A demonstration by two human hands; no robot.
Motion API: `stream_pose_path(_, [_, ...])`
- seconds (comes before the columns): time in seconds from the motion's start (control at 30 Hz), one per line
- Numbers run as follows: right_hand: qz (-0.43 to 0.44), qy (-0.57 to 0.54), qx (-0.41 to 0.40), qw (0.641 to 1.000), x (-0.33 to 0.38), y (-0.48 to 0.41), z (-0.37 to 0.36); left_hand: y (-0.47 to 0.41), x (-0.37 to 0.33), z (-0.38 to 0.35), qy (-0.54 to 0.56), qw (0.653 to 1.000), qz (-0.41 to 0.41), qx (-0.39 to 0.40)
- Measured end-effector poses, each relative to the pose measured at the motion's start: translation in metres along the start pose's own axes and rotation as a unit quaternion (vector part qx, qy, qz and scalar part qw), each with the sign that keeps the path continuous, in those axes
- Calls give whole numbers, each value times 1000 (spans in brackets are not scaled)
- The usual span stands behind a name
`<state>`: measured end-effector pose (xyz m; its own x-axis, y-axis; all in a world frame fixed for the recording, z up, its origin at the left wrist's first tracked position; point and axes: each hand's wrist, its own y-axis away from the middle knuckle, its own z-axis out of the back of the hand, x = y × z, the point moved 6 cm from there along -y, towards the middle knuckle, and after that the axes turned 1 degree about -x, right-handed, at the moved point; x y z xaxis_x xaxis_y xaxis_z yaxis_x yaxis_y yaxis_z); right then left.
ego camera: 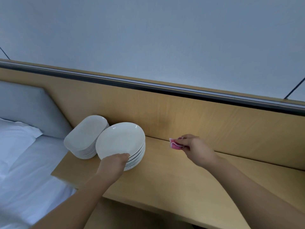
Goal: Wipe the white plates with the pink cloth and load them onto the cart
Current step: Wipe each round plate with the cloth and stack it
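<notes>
One plate (120,139) prob. in L hand (113,164), cloth (175,145) in R hand (196,147)

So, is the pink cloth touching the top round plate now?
Apart. The head view shows the pink cloth pinched in the right hand, with bare wooden desk between it and the top round plate.

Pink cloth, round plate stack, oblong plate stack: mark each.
pink cloth (175,145): head view, its exposed folded part.
round plate stack (120,139): head view, middle of top plate.
oblong plate stack (84,134): head view, middle of top plate.

A bedroom: bed (33,171), pillow (14,134), padded headboard (24,106).
</notes>
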<state>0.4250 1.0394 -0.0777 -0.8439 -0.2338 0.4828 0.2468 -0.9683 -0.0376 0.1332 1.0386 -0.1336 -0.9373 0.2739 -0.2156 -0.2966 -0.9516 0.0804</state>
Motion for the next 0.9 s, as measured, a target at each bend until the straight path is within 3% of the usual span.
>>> stream_pose_path(0.1, [-5, -14, -10, 1000, 1, 8, 9, -5, -27, 17, 83, 994, -12, -67])
stream_pose_path(0.17, [-4, -27, -19, 999, 0, 16, 17, -11, -63, 25, 197, 976, 9, -87])
stream_pose_path(0.27, [2, -26, -30, 999, -7, 33, 32, -21, -132, 13, 475, 877, 64, 5])
stream_pose_path(0.33, [0, -24, -46, 999, -14, 49, 48, -21, -183, 2, 556, 825, 71, 75])
stream_pose_path(0.47, [-35, -25, -91, 995, -37, 100, 83, -16, -277, -5, 623, 769, 12, 142])
stream_pose_path(0.63, [-178, 9, -165, 970, -58, 200, 130, 9, -382, -7, 691, 670, -42, 270])
stream_pose_path(0.9, [-443, 79, -301, 841, -8, 409, 188, 146, -533, 8, 619, 546, -222, 519])
